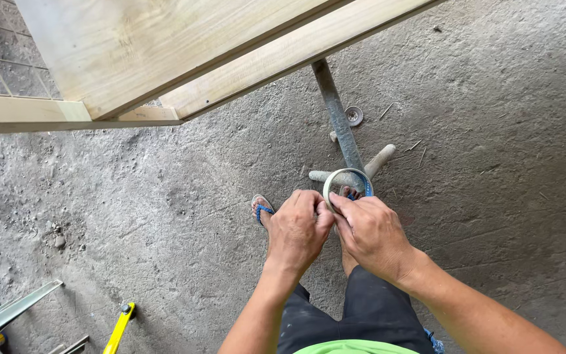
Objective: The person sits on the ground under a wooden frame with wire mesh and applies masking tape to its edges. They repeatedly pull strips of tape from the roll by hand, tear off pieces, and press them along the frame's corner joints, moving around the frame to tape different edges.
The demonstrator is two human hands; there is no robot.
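Observation:
Both hands meet in front of me over a concrete floor. My right hand (373, 235) grips a thin roll of pale tape (347, 182) at its lower edge, and the ring stands upright above my knuckles. The fingertips of my left hand (298, 229) pinch at the roll's left rim, touching my right thumb. Whether a strip is being peeled is hidden by the fingers. Below the hands are my dark shorts and a foot in a blue flip-flop (261, 208).
Pale wooden boards (165, 52) on a metal stand leg (339, 121) span the top of the view. A round metal cap (354, 115) lies on the floor. A yellow-handled tool (119, 326) and a metal bar (8, 313) lie at lower left.

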